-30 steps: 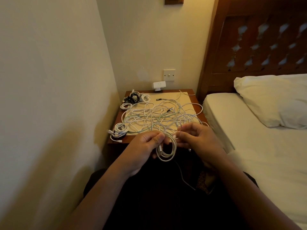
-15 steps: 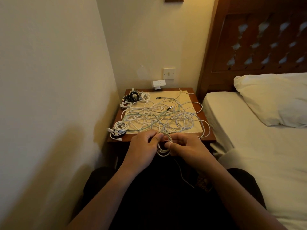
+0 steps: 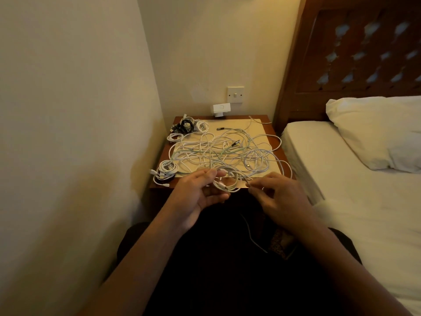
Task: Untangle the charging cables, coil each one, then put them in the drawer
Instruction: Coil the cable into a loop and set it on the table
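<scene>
As the left hand (image 3: 198,195) holds a cable coil (image 3: 230,187) and right hand (image 3: 282,197) pinches it, tangled cables (image 3: 223,151) cover the nightstand (image 3: 269,128).

A tangle of cables (image 3: 223,151) lies on a mat (image 3: 230,127) on the desk (image 3: 270,120). The far bundle (image 3: 187,127) sits at the desk's back left corner and the near bundle (image 3: 165,171) at its front left. A small coil (image 3: 229,184) is over the front edge. The bed (image 3: 341,183) lies to the right, and a wall switch (image 3: 235,94) is behind.
</scene>
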A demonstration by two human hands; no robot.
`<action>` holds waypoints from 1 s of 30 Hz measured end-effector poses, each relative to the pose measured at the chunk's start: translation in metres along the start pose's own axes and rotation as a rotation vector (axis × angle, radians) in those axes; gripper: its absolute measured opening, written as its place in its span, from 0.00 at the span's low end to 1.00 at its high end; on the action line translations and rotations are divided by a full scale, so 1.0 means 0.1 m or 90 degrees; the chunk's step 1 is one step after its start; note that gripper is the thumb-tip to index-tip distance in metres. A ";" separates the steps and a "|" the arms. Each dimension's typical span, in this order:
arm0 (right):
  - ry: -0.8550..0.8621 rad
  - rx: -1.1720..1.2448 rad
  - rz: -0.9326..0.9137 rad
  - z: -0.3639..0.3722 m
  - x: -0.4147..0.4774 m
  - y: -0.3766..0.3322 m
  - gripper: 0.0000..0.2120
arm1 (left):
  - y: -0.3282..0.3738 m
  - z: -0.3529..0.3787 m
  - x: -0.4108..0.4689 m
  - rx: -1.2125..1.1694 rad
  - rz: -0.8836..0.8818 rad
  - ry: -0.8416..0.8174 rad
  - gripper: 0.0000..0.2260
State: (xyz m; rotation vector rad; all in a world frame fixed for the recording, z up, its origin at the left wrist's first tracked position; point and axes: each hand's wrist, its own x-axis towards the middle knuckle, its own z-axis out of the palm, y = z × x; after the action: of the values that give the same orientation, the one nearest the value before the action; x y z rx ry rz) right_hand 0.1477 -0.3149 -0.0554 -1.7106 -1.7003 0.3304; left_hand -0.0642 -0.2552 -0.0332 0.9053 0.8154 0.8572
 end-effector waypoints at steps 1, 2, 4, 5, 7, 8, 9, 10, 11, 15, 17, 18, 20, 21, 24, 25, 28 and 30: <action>0.016 0.047 0.025 0.02 -0.03 -0.02 0.08 | -0.02 0.01 -0.01 -0.020 -0.015 -0.024 0.11; 0.034 0.114 0.064 0.05 -0.06 -0.04 0.08 | -0.06 0.02 -0.03 -0.022 -0.024 -0.038 0.11; 0.059 0.317 0.159 0.14 -0.09 -0.08 0.06 | -0.18 0.04 -0.04 0.007 -0.020 -0.027 0.12; 0.057 0.443 0.207 0.19 -0.10 -0.10 0.06 | -0.24 0.04 -0.03 0.027 -0.008 -0.005 0.12; 0.041 0.635 0.278 0.28 -0.11 -0.15 0.07 | -0.34 0.04 0.00 0.049 0.022 0.048 0.11; 0.031 0.697 0.307 0.31 -0.13 -0.16 0.08 | -0.36 0.04 0.00 0.050 0.033 0.070 0.11; 0.024 0.745 0.334 0.32 -0.13 -0.16 0.09 | -0.37 0.03 0.01 0.051 0.037 0.082 0.11; 0.020 0.782 0.359 0.31 -0.14 -0.16 0.11 | -0.37 0.01 0.02 0.051 0.034 0.084 0.11; 0.018 0.808 0.375 0.30 -0.15 -0.15 0.12 | -0.37 0.00 0.02 0.047 0.027 0.078 0.11; 0.027 0.806 0.352 0.31 -0.17 -0.11 0.09 | -0.41 0.01 -0.01 0.006 0.003 0.043 0.11; 0.042 0.768 0.334 0.36 -0.19 -0.10 0.14 | -0.43 0.04 -0.01 0.008 0.005 0.030 0.11; 0.046 0.756 0.327 0.38 -0.19 -0.09 0.15 | -0.43 0.05 -0.02 0.010 0.005 0.024 0.11; 0.047 0.759 0.336 0.38 -0.18 -0.07 0.16 | -0.44 0.08 -0.01 0.019 0.009 0.023 0.10; 0.040 0.767 0.345 0.37 -0.17 -0.06 0.16 | -0.44 0.09 -0.01 0.033 0.014 0.030 0.09; -0.009 0.789 0.371 0.33 -0.16 -0.05 0.11 | -0.49 0.10 0.00 0.129 0.066 0.082 0.07; -0.024 0.795 0.374 0.33 -0.15 -0.05 0.12 | -0.51 0.10 0.01 0.162 0.088 0.099 0.07; -0.058 0.767 0.342 0.34 -0.15 -0.05 0.16 | -0.52 0.10 0.02 0.205 0.123 0.125 0.07; -0.085 0.769 0.313 0.33 -0.16 -0.07 0.21 | -0.51 0.10 0.02 0.227 0.131 0.129 0.07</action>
State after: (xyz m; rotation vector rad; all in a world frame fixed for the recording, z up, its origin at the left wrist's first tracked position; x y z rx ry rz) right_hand 0.1201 -0.3213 -0.0802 -1.1016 -0.7471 1.3800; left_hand -0.0410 -0.2746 -0.0756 1.2458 1.0867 1.0121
